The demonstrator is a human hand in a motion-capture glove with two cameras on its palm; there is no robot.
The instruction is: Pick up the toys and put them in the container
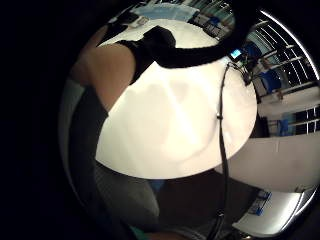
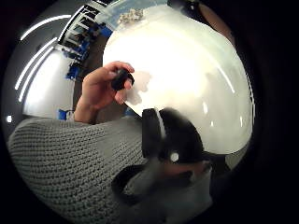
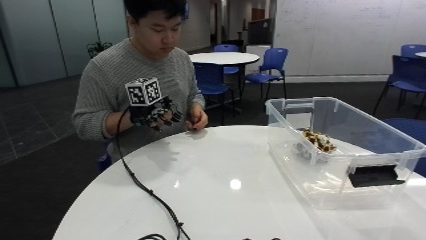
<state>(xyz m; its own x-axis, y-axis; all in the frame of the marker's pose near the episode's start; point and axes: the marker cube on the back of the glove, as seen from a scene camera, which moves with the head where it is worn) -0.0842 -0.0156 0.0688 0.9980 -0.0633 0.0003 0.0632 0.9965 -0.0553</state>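
Observation:
My gloved right hand [image 3: 157,114] hovers above the near edge of the white round table [image 3: 226,190], in front of the person's chest. Its fingers hang relaxed and hold nothing. Right beside it, the bare left hand [image 3: 197,120] pinches a small black thing [image 2: 122,79] over the table's edge. To the right stands a clear plastic container [image 3: 313,175], with a spotted yellow-brown toy [image 3: 318,141] lying inside. The container also shows far across the table in the thumb side palm view [image 2: 131,16]. No other toy shows on the tabletop.
A black cable [image 3: 143,190] runs from the glove across the table's left part to its front edge. Blue chairs [image 3: 266,65] and another white table [image 3: 223,57] stand behind the person.

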